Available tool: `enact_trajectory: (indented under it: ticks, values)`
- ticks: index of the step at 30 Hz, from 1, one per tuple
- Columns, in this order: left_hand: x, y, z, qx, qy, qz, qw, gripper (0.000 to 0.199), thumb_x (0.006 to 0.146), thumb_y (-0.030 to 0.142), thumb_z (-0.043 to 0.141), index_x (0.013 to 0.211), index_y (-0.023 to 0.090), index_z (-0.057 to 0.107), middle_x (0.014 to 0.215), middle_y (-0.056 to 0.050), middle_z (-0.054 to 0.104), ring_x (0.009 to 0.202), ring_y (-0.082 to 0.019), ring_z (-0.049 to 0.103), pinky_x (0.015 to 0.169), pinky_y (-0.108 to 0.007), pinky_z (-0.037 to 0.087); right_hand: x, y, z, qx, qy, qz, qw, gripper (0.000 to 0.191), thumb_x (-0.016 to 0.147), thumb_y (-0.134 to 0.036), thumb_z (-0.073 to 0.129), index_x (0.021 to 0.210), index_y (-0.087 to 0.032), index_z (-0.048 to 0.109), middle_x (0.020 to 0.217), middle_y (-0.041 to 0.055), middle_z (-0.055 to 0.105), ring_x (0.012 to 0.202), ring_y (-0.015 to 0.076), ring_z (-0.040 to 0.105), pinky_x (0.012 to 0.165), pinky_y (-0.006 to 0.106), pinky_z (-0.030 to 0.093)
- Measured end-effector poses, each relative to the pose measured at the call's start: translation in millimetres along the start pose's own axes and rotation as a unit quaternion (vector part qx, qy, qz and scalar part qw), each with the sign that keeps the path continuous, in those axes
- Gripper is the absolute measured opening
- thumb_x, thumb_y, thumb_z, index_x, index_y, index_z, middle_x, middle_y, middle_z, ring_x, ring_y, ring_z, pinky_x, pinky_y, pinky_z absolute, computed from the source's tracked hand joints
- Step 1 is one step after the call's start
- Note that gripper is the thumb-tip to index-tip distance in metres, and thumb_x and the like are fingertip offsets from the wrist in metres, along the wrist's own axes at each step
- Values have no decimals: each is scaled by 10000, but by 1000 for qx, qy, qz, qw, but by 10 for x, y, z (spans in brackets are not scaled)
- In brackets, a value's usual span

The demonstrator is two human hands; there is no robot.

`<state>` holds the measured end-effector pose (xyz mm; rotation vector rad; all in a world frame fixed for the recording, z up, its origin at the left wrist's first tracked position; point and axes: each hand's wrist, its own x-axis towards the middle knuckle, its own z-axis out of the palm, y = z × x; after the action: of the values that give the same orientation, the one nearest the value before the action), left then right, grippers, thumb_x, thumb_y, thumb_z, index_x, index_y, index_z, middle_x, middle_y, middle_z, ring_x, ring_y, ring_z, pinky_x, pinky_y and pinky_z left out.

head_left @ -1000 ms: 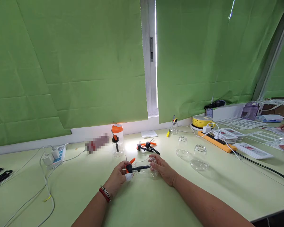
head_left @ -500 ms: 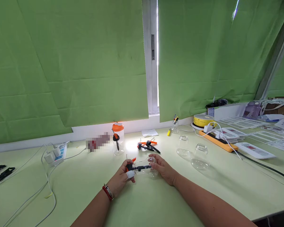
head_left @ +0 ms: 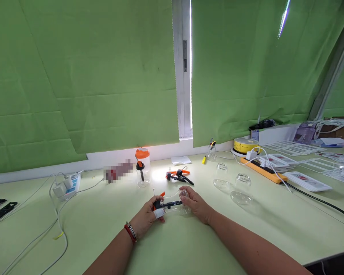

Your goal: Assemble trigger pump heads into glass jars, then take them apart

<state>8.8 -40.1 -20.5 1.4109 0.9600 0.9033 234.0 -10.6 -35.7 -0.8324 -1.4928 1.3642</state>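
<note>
Keep your left hand (head_left: 146,217), gripping the black-and-orange sprayer (head_left: 156,204), in line with the bottle (head_left: 176,211) and turn evenly, while your right hand (head_left: 197,205), closed round the other end, steadies it. Between your hands, over the table (head_left: 163,248), the bottle is held sideways: clear, with a dark tube (head_left: 173,204) inside.

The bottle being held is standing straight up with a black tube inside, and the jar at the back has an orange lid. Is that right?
Not quite. In the head view, the held bottle is turned sideways, not upright. The black tube is inside, and the jar has an orange lid.
</note>
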Motion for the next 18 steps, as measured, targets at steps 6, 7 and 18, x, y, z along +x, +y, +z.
enact_trajectory:
  ticks: [6, 7, 18]
  values:
    - [2, 12, 9, -3, 9, -2, 1000, 454, 658, 287, 706, 1068, 198, 532, 817, 30, 526, 639, -128, 593, 744, -324, 480, 67, 84, 40, 12, 21, 21, 999, 397, 751, -557, 558, 994, -244, 536, 754, -22, 501, 679, 134, 473, 624, 266, 405]
    - [4, 12, 5, -4, 10, -2, 1000, 455, 649, 283, 712, 1060, 199, 539, 805, 34, 524, 640, -132, 596, 743, -328, 482, 72, 95, 39, 8, 21, 21, 1000, 400, 757, -564, 547, 993, -241, 541, 762, -18, 506, 677, 133, 473, 622, 266, 405]
    - [26, -34, -76, -26, 27, -8, 999, 457, 623, 291, 734, 1045, 206, 581, 853, 9, 558, 675, -137, 572, 759, -359, 502, -69, -75, -127, 56, -94, 12, 994, 710, 615, -413, 756, 1255, -343, 456, 1265, 45, 425, 1027, 194, 506, 866, 349, 410]
